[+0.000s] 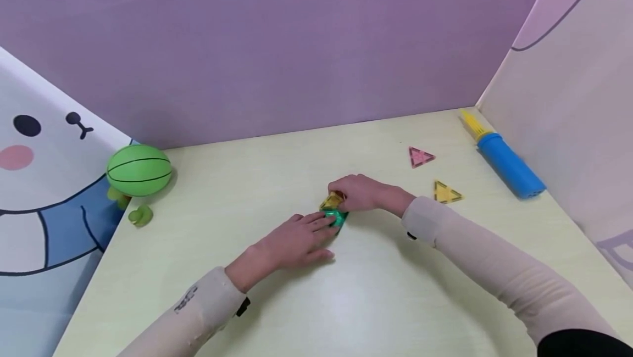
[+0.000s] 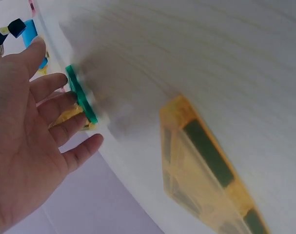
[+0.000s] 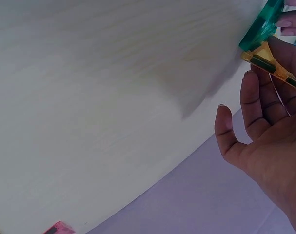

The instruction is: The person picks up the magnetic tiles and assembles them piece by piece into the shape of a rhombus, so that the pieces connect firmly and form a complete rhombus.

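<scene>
Near the middle of the table, my right hand (image 1: pixel 363 192) pinches a yellow triangular magnetic tile (image 1: pixel 331 201) between thumb and fingers. Directly in front of it is a green translucent magnetic tile (image 1: pixel 338 217); the two edges meet in the head view. My left hand (image 1: pixel 299 240) lies with its fingers extended over the green tile and touches it, covering part of it. In the right wrist view the yellow tile (image 3: pixel 263 62) stands out from my fingers beside the green tile (image 3: pixel 263 24). Another yellow tile (image 2: pixel 199 161) is on the table close to the left wrist camera.
A pink triangle tile (image 1: pixel 420 157) and a yellow triangle tile (image 1: pixel 447 192) lie to the right. Beyond them is a blue hand pump (image 1: pixel 511 165) with a yellow nozzle. At the left edge are a green striped ball (image 1: pixel 139 170) and a small green toy (image 1: pixel 140 216). Panels enclose the table.
</scene>
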{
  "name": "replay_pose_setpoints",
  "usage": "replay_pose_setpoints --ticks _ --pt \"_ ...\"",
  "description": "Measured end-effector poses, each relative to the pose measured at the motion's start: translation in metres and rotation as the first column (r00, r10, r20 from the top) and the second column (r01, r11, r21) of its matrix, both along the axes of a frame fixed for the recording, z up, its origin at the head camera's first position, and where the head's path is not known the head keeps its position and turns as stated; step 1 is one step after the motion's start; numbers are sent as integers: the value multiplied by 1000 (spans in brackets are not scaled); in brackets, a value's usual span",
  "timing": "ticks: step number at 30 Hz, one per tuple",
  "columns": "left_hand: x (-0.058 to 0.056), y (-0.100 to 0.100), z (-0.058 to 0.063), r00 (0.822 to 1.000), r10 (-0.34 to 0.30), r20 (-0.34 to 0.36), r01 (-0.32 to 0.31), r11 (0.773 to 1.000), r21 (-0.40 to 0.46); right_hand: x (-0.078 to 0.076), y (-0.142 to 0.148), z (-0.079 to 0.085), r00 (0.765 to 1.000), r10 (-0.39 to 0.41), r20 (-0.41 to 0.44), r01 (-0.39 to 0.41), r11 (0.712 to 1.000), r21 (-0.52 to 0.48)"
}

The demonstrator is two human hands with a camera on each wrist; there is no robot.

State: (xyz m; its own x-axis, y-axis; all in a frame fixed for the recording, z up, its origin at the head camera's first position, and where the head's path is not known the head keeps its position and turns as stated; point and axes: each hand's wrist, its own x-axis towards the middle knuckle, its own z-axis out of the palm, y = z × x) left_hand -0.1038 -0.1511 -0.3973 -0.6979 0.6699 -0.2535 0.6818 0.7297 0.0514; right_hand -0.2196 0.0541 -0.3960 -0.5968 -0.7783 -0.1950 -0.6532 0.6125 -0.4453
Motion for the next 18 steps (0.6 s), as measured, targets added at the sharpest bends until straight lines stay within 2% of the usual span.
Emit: replay_pose_setpoints --ticks 2,4,6,8,9,11,14,16,18 --pt "0 -5 5 1000 14 -13 -14 1000 26 0 1 0 1000 -11 10 11 1000 -4" --pt "1 -13 12 998 55 -16 -54 995 83 1 2 0 1000 -19 24 19 1000 -8" --pt "4 -25 19 991 136 -1 -135 982 130 1 3 -2 999 -25 35 25 1000 -7" --pt "10 -40 26 965 258 47 -262 954 146 1 5 -2 999 -26 47 26 1000 -4" --pt "14 -48 30 941 328 86 -338 930 143 1 5 -2 998 -26 52 26 1000 -3" --pt "24 -63 37 874 462 152 -479 872 99 2 7 -3 998 -28 64 28 1000 2" --pt "41 -82 42 772 601 207 -619 785 27 3 9 -4 996 -37 77 36 999 9" --pt "51 -91 41 727 652 215 -668 744 3 4 11 -4 996 -43 83 42 999 9" --pt "59 -94 35 698 684 213 -700 714 0 4 12 -5 995 -48 85 47 999 3"
